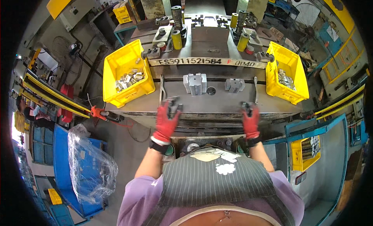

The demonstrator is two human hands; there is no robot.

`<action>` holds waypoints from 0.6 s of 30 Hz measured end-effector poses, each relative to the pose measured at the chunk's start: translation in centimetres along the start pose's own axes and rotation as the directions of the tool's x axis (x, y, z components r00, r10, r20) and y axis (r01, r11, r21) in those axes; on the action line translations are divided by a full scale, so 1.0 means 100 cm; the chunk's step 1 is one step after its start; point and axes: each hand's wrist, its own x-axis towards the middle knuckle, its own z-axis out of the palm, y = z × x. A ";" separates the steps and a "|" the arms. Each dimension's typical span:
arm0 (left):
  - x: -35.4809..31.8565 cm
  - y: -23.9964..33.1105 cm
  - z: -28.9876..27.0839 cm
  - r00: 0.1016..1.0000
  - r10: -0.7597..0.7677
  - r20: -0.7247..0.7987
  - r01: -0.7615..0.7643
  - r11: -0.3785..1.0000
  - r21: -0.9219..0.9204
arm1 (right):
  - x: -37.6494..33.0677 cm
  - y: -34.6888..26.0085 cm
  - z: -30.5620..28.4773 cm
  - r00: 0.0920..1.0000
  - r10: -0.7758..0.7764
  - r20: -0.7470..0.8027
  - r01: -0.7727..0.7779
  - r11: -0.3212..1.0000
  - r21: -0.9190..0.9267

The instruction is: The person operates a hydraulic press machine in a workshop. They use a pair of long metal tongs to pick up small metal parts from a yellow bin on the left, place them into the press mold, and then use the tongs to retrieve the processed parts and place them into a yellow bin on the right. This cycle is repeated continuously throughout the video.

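Now our left hand [166, 119] and right hand [250, 119] (both red-gloved) rest at the press table's [217, 99] front edge, fingers curled, grip unclear; bare plate between them; yellow bins [124, 70] flank.

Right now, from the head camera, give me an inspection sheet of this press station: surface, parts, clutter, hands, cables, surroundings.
Surface: grey steel press table, worn, its front edge near both hands.
Job's things: two clusters of small metal parts on the table, left cluster and right cluster.
Clutter: left yellow bin and right yellow bin, both holding metal parts; yellow cylinders on the tooling behind.
Hands: left hand and right hand in red gloves, each at the table's front edge; whether they grip anything is unclear.
Cables: a thin cable hangs below the table on the left.
Surroundings: plastic-wrapped blue crate on the floor, another yellow bin in a blue frame at right.
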 end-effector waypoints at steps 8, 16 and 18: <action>-0.019 -0.105 0.023 0.983 -0.177 0.058 0.139 0.905 0.402 | 0.011 0.021 -0.011 0.884 0.352 0.307 -0.266 0.920 -0.288; 0.029 -0.088 -0.027 0.602 -0.030 0.798 0.519 -0.744 -0.420 | 0.016 0.113 0.028 0.786 0.378 0.489 -0.601 0.651 0.464; 0.024 -0.044 -0.043 0.733 -0.013 0.680 0.490 -0.684 -0.541 | 0.027 0.106 0.007 0.667 0.177 0.724 -0.728 -0.057 0.684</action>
